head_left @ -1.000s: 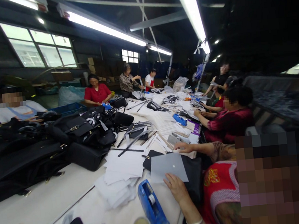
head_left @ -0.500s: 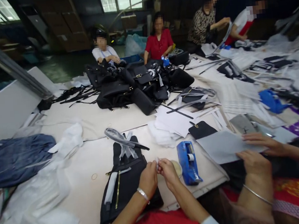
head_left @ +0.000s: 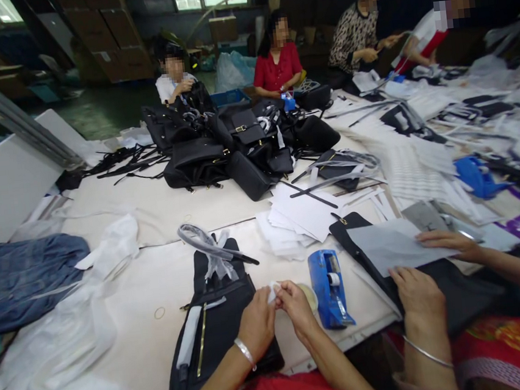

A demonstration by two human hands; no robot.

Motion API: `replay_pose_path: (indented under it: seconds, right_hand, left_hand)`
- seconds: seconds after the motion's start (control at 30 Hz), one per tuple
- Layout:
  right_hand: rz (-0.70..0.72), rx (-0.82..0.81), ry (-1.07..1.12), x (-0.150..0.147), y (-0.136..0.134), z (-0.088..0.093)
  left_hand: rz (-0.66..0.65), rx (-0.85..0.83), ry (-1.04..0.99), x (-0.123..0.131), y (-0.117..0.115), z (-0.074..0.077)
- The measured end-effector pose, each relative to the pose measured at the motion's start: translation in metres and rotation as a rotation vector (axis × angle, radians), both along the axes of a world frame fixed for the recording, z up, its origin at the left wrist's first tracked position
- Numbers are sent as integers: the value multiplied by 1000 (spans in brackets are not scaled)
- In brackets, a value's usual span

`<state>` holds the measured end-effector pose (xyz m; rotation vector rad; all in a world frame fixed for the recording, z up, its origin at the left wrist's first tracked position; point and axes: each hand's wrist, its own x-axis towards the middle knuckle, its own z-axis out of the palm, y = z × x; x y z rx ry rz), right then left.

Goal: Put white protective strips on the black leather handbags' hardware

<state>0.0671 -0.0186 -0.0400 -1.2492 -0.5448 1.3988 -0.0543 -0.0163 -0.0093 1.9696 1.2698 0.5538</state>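
My left hand (head_left: 257, 323) and my right hand (head_left: 295, 307) meet in front of me, both pinching a small white piece of tissue-like material (head_left: 273, 292). Beneath my left hand lies a black bag (head_left: 226, 321) with a gold zipper and a strip wrapped in white along its side. Its strap (head_left: 199, 236), wrapped in clear film, curls over the far end. Beside my right hand stands a blue tape dispenser (head_left: 320, 287). A pale yellowish round item (head_left: 311, 298), partly hidden by that hand, sits between them.
A heap of black bags (head_left: 236, 142) covers the table's far middle. White sheets (head_left: 298, 213) lie ahead. To the right, a co-worker's hands (head_left: 419, 296) hold a grey sheet (head_left: 384, 247) over a black bag. Blue cloth (head_left: 29, 278) and white wrapping (head_left: 73, 354) lie left.
My hands stay together, and more of the white piece shows between my fingers. The co-worker's near hand and grey sheet have shifted, uncovering more of the black bag beneath.
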Motion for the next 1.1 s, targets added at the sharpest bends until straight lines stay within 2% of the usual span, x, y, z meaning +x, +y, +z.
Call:
replay_pose_path:
  seconds: [0.1, 0.17, 0.27, 0.37, 0.5, 0.57, 0.67, 0.73, 0.8, 0.87, 1.0, 1.1]
  right_hand:
    - [16, 61, -26, 1, 1, -3]
    - [49, 94, -75, 1, 1, -2]
    - [121, 128, -202, 1, 2, 1]
    - [171, 214, -437, 4, 1, 7]
    - [236, 281, -748, 29, -11, 17]
    - [150, 193, -895, 57, -24, 19]
    - [-93, -80, -1161, 110, -51, 13]
    - [-110, -233, -1287, 140, -68, 3]
    - [-43, -303, -1298, 156, -80, -10]
    - [8, -321, -1205, 160, -84, -23]
    - [-19, -316, -1021, 148, -80, -42]
    - [-49, -319, -983, 142, -78, -45]
  left_hand:
    - [124, -243, -304, -5, 10, 1]
    - [195, -394, -413, -6, 17, -2]
    - [195, -505, -492, -5, 24, -8]
    - [181, -543, -532, -1, 24, -11]
    - [264, -626, -485, 2, 19, -8]
    - [295, -636, -483, -1, 18, -5]
    - [296, -638, -512, -8, 17, -3]
    - [290, -644, -515, -12, 17, -3]
    - [280, -649, -520, -14, 16, -2]
    - [272, -648, -532, -14, 15, -1]
    - [257, -639, -563, -15, 11, 3]
    - [256, -617, -568, -18, 8, 4]
